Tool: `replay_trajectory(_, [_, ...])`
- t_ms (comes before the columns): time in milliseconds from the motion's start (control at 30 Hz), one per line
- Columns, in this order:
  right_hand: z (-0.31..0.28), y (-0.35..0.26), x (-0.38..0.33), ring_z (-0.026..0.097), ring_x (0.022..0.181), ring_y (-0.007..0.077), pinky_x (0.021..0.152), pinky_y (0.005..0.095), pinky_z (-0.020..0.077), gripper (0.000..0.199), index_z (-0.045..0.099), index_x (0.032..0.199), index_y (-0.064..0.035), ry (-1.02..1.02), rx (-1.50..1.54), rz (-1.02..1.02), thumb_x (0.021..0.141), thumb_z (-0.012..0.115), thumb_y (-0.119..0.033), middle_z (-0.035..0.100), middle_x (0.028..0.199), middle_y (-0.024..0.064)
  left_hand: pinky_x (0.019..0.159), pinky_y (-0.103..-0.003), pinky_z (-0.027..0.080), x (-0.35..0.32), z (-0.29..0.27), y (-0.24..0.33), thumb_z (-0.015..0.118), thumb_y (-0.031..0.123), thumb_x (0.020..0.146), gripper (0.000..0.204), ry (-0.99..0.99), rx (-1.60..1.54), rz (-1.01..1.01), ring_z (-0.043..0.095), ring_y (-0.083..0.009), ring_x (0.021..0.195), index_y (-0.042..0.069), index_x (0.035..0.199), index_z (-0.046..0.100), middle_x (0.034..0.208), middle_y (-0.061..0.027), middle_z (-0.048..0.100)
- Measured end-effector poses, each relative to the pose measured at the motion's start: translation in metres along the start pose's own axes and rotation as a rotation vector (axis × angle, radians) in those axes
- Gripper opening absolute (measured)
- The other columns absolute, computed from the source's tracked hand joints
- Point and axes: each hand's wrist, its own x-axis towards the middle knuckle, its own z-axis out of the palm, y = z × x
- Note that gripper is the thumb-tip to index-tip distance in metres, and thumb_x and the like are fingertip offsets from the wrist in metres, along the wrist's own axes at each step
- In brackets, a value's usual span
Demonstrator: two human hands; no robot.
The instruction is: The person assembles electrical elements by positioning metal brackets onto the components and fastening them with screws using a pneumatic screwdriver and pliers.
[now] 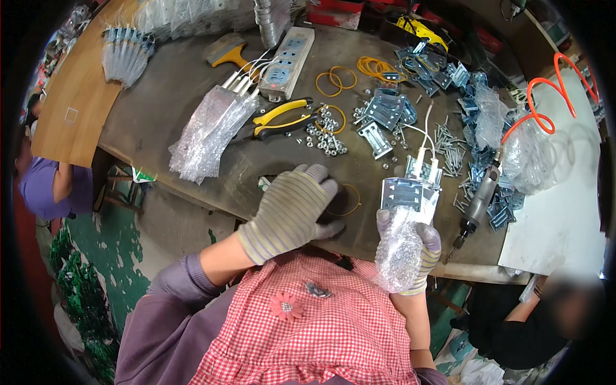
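In my right hand (428, 247) is a bubble-wrapped bundle (399, 256), held upright above the table's front edge. Metal brackets (403, 194) and white-cabled parts (420, 163) stick out of its far end. My gloved left hand (292, 205) is palm down over the table, thumb apart from the fingers and nothing visible in it. An orange rubber band (351, 187) lies just right of its fingers; whether they touch it, I cannot tell. Ahead of the hands are loose nuts (328, 142) and a yellow-handled pair of pliers (282, 119).
Left of the pliers lies another bubble-wrapped bundle (215, 128) beside a power strip (292, 61). Brackets (385, 109) and screws (450, 147) crowd the right. A power screwdriver (480, 199) hangs on an orange coiled hose (542, 115). Other people (58, 186) sit at both sides.
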Motion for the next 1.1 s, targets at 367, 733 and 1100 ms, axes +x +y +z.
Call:
replay_trajectory(367, [0.018, 0.016, -0.005, 0.058, 0.115, 0.0326, 0.103, 0.0545, 0.047, 0.066, 0.044, 0.138, -0.0047, -0.041, -0.105, 0.119, 0.078, 0.068, -0.017, 0.055, 0.128, 0.0162, 0.066, -0.038, 0.048, -0.006, -0.029, -0.058, 0.07, 0.01, 0.073, 0.016, 0.265, 0.447, -0.221, 0.06, -0.0274, 0.075, 0.008, 0.087, 0.063, 0.086, -0.0089, 0.059])
replay_trajectory(733, [0.028, 0.03, -0.01, 0.056, 0.119, 0.0338, 0.106, 0.0551, 0.0435, 0.077, 0.033, 0.144, -0.0062, -0.108, -0.197, 0.239, 0.079, 0.071, -0.017, 0.053, 0.13, 0.0189, 0.068, -0.032, 0.051, 0.016, -0.028, 0.006, 0.077, 0.019, 0.075, 0.022, 0.394, -0.284, 0.078, 0.064, -0.022, 0.078, 0.01, 0.094, 0.074, 0.086, -0.006, 0.065])
replay_trajectory(1100, [0.031, 0.034, -0.017, 0.048, 0.13, 0.0359, 0.108, 0.0531, 0.0409, 0.082, 0.024, 0.152, -0.0084, -0.132, -0.283, 0.302, 0.082, 0.066, -0.013, 0.042, 0.145, 0.019, 0.069, -0.034, 0.05, 0.029, -0.026, -0.008, 0.077, 0.02, 0.075, 0.021, 0.375, -0.163, 0.173, 0.063, -0.0232, 0.08, 0.011, 0.093, 0.075, 0.086, -0.0055, 0.064])
